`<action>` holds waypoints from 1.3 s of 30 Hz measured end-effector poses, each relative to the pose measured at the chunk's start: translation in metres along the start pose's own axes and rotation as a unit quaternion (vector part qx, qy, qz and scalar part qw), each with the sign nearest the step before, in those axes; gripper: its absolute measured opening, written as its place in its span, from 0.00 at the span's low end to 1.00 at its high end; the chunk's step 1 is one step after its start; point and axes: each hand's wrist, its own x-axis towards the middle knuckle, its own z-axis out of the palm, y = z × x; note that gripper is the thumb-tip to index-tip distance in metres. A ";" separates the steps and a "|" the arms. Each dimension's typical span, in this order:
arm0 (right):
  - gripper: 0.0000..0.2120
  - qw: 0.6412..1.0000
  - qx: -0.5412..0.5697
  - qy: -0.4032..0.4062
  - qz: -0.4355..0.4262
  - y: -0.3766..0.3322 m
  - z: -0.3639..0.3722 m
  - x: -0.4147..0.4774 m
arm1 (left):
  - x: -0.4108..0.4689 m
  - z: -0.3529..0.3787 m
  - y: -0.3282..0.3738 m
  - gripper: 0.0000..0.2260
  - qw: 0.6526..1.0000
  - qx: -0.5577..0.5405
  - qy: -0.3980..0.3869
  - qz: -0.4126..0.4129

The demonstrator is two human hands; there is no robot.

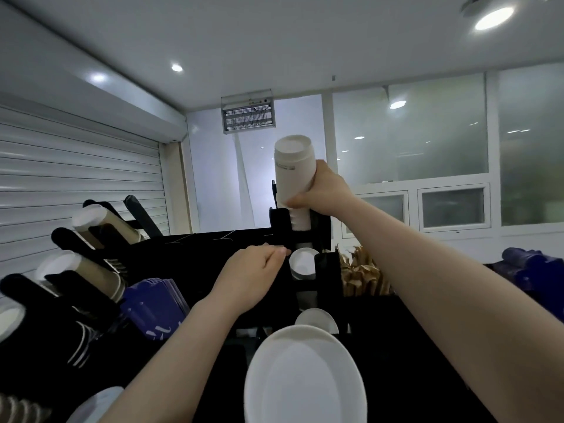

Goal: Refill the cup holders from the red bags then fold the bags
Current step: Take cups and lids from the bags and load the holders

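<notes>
**Seating cups in the top slot**

Cups (292,175) gripped in curled fingers of right hand (325,193), base just inside holder (321,222). Keep in line with the slot; press down gently. Brace with left hand (250,277) against holder; grip there unclear.

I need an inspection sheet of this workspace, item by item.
Surface: black rack, mostly dark.
Job's things: white cup stack partly in the top slot; more white cups below; red bags not seen.
Clutter: brown cups, blue packs, brown paper items.
Hands: right hand grips the stack; left hand rests on the rack.
Cables: nothing seen.
Surroundings: shutter, windows, ceiling lights.
</notes>
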 end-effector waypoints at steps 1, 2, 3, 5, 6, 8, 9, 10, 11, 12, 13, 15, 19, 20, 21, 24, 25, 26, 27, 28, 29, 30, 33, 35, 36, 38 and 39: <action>0.37 1.000 -0.006 -0.009 0.007 0.002 0.001 -0.001 | 0.001 -0.001 0.000 0.16 1.000 0.002 -0.005 -0.002; 0.38 1.000 -0.009 -0.011 0.013 0.004 0.002 -0.001 | 0.002 -0.002 0.000 0.16 1.000 0.004 -0.012 -0.004; 0.38 1.000 -0.011 -0.006 0.014 0.004 0.002 -0.002 | 0.002 -0.003 0.000 0.16 1.000 0.007 -0.018 -0.006; 0.40 1.000 -0.018 0.015 -0.011 0.002 0.002 -0.002 | 0.003 -0.004 0.001 0.17 1.000 0.009 -0.022 -0.012; 0.41 0.999 -0.012 0.032 -0.034 0.000 0.002 -0.003 | 0.003 -0.004 0.001 0.18 1.000 0.013 -0.020 -0.016; 0.41 0.995 0.021 0.059 -0.083 -0.006 0.001 -0.005 | 0.001 -0.005 0.003 0.19 0.999 0.021 -0.016 -0.020; 0.43 0.991 0.040 0.066 -0.106 -0.010 0.000 -0.006 | 0.000 -0.005 0.004 0.20 0.999 0.020 -0.015 -0.022; 0.44 0.988 0.057 0.071 -0.127 -0.013 -0.001 -0.006 | -0.001 -0.004 0.004 0.21 0.999 0.020 -0.015 -0.026; 0.44 0.984 0.065 0.076 -0.147 -0.016 -0.002 -0.006 | -0.001 -0.004 0.005 0.21 0.999 0.022 -0.017 -0.030; 0.43 0.981 0.058 0.083 -0.165 -0.018 -0.003 -0.004 | -0.001 -0.005 0.006 0.21 0.999 0.027 -0.019 -0.034; 0.39 0.979 0.037 0.088 -0.179 -0.020 -0.004 -0.001 | -0.001 -0.005 0.007 0.21 0.999 0.034 -0.022 -0.035; 0.28 0.977 -0.010 0.102 -0.189 -0.021 -0.004 0.004 | -0.001 -0.006 0.008 0.22 0.998 0.045 -0.025 -0.034; 0.23 0.979 -0.071 0.081 -0.172 -0.001 0.008 0.001 | -0.001 -0.008 0.007 0.21 0.998 0.047 -0.032 -0.029; 0.22 0.979 -0.100 0.065 -0.163 0.007 0.011 -0.002 | -0.002 -0.008 0.006 0.21 0.998 0.052 -0.035 -0.027; 0.22 0.978 -0.128 0.056 -0.154 0.014 0.013 -0.005 | -0.001 -0.008 0.006 0.20 0.997 0.059 -0.036 -0.024; 0.18 0.956 -0.214 0.074 -0.189 0.027 0.012 -0.014 | -0.001 -0.006 0.006 0.20 0.996 0.077 -0.032 -0.015; 0.17 0.945 -0.238 0.072 -0.211 0.027 0.010 -0.015 | -0.001 -0.006 0.006 0.20 0.996 0.079 -0.030 -0.015; 0.17 0.938 -0.257 0.062 -0.223 0.026 0.008 -0.016 | -0.002 -0.005 0.006 0.20 0.996 0.080 -0.029 -0.017; 0.17 0.934 -0.274 0.044 -0.223 0.023 0.004 -0.016 | -0.002 -0.005 0.006 0.20 0.996 0.081 -0.030 -0.018; 0.18 0.931 -0.296 0.022 -0.215 0.019 0.000 -0.017 | -0.002 -0.005 0.007 0.19 0.996 0.081 -0.033 -0.018; 0.19 0.926 -0.318 0.002 -0.205 0.016 -0.003 -0.018 | -0.003 -0.005 0.008 0.18 0.996 0.079 -0.037 -0.016; 0.20 0.923 -0.330 -0.012 -0.196 0.012 -0.005 -0.022 | -0.004 -0.005 0.008 0.18 0.996 0.075 -0.038 -0.014; 0.25 0.962 -0.216 0.013 -0.168 0.003 -0.008 -0.053 | -0.020 -0.008 0.011 0.22 0.999 0.033 0.013 -0.001; 0.24 0.982 -0.081 0.052 -0.165 -0.003 -0.013 -0.090 | -0.040 -0.015 0.011 0.24 0.995 -0.032 0.094 -0.004; 0.22 0.984 -0.029 0.059 -0.164 -0.006 -0.015 -0.111 | -0.052 -0.018 0.010 0.23 0.989 -0.071 0.128 -0.008; 0.20 0.987 0.074 0.037 -0.137 -0.009 -0.020 -0.151 | -0.076 -0.023 0.008 0.21 0.976 -0.146 0.159 -0.019; 0.19 0.984 0.140 0.012 -0.111 -0.010 -0.022 -0.171 | -0.088 -0.025 0.008 0.19 0.970 -0.181 0.161 -0.026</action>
